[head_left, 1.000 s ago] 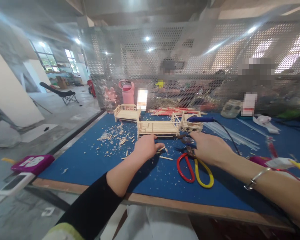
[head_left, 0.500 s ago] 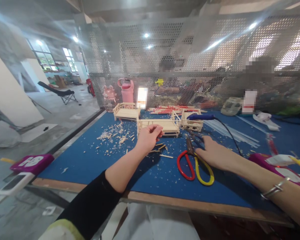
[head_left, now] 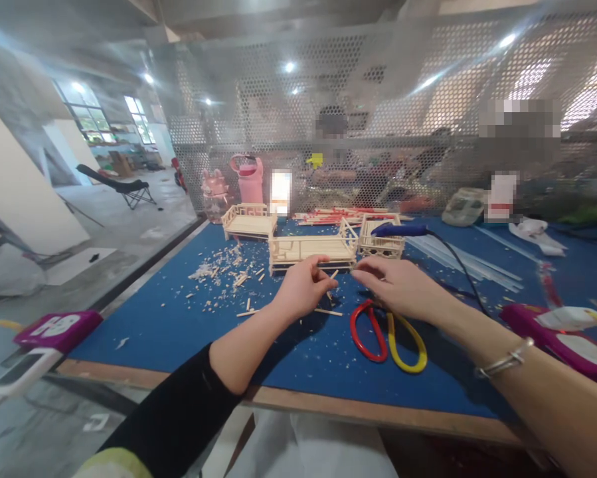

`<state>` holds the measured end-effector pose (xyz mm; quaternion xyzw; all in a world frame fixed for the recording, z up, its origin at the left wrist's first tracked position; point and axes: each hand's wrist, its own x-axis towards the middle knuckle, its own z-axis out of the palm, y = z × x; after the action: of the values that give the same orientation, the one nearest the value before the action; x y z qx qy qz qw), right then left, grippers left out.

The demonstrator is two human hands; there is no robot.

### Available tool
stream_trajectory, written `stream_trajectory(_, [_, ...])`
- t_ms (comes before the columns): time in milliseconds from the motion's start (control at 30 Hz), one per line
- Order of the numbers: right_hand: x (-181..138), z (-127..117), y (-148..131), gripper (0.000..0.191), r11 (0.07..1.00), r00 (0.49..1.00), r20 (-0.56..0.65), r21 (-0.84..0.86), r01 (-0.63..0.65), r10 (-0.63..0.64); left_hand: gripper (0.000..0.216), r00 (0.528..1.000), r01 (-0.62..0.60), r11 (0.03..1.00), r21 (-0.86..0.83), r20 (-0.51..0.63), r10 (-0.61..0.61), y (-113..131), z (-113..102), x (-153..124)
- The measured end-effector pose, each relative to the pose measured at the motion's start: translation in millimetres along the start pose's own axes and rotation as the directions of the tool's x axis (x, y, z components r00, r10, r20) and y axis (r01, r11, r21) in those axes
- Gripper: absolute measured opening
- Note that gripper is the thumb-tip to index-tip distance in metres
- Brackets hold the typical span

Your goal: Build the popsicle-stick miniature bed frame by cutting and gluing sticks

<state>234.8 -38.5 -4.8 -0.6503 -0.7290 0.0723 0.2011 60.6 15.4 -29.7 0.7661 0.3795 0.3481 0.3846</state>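
My left hand point(head_left: 305, 287) is closed in a pinch in front of a miniature bench point(head_left: 313, 248) built of pale wooden sticks. A short wooden stick point(head_left: 335, 273) shows at its fingertips. Facing it across a small gap, my right hand point(head_left: 395, 282) has curved, parted fingers and no visible object in them. Under that hand lie pliers with a red handle and a yellow handle point(head_left: 414, 362); their jaws are hidden. Loose stick pieces point(head_left: 328, 311) lie below the left fingertips.
Another miniature bench point(head_left: 251, 226) and a small stick-built chair point(head_left: 382, 247) stand behind, with a blue corded tool point(head_left: 402, 230) across the chair. Wood scraps point(head_left: 218, 269), red-tipped sticks point(head_left: 338, 216) and clear rods point(head_left: 470, 262) lie on the blue tabletop. A perforated screen point(head_left: 278, 119) rises at the back.
My right hand has moved left, away from beside the pliers, towards my left hand. My left hand has shifted slightly right and down to the loose sticks.
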Motion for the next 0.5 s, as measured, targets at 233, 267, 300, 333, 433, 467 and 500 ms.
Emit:
stream_trajectory(233, [20,16,-18,0.015,0.706,0.998,0.056,0.705,-0.064,0.035,0.041,0.981,-0.189,0.975,0.121,-0.021,0.193,4,-1,-4])
stream_trajectory(267, [19,18,-18,0.016,0.575,0.993,0.093,0.81,-0.12,0.076,0.041,0.976,-0.209,0.973,0.099,-0.036,0.214,5,0,-4])
stream_trajectory(300, [16,20,-18,0.018,0.425,0.984,0.139,0.888,-0.173,0.111,0.042,0.97,-0.235,0.97,0.065,-0.049,0.238,6,1,-5])
stream_trajectory(333, [13,21,-20,0.021,0.278,0.973,0.188,0.935,-0.22,0.136,0.041,0.963,-0.263,0.965,0.02,-0.058,0.263,6,3,-5])
stream_trajectory(433, [3,23,-29,0.025,-0.024,0.936,0.317,0.948,-0.317,0.153,0.03,0.947,-0.319,0.937,-0.144,-0.086,0.31,7,6,-6])
stream_trajectory(467, [0,23,-33,0.025,-0.07,0.93,0.34,0.94,-0.333,0.142,0.026,0.945,-0.325,0.926,-0.191,-0.1,0.31,7,7,-6])
stream_trajectory(500, [-2,23,-36,0.025,-0.09,0.928,0.35,0.936,-0.341,0.129,0.023,0.945,-0.326,0.917,-0.23,-0.117,0.307,7,7,-7])
